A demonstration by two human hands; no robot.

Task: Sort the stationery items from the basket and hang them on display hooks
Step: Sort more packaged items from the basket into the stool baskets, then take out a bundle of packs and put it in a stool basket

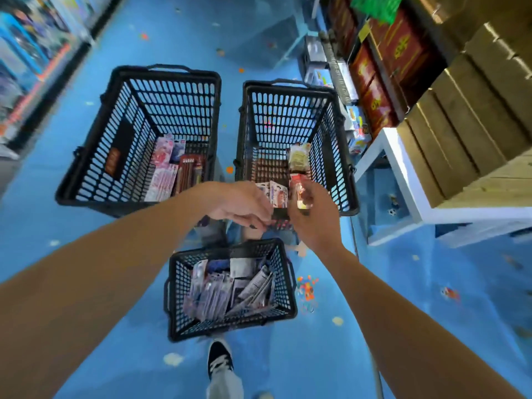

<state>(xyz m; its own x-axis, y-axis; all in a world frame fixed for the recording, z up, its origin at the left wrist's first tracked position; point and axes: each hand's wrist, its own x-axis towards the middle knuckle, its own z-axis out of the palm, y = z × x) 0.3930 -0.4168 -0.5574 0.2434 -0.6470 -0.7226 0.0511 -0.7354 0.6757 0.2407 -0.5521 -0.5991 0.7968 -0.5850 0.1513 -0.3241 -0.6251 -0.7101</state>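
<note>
**Red packet held above the baskets**

Just beyond the near basket of blurred stationery packs, the right hand pinches a small red packet, its print unreadable. Beside it the left hand curls downward; I cannot tell whether it holds anything. Farther off stand the left far basket, its orange label illegible, and the right far basket.

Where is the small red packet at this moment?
In the head view, the small red packet is right of centre, held in the right hand over the near end of the far right basket.
</note>
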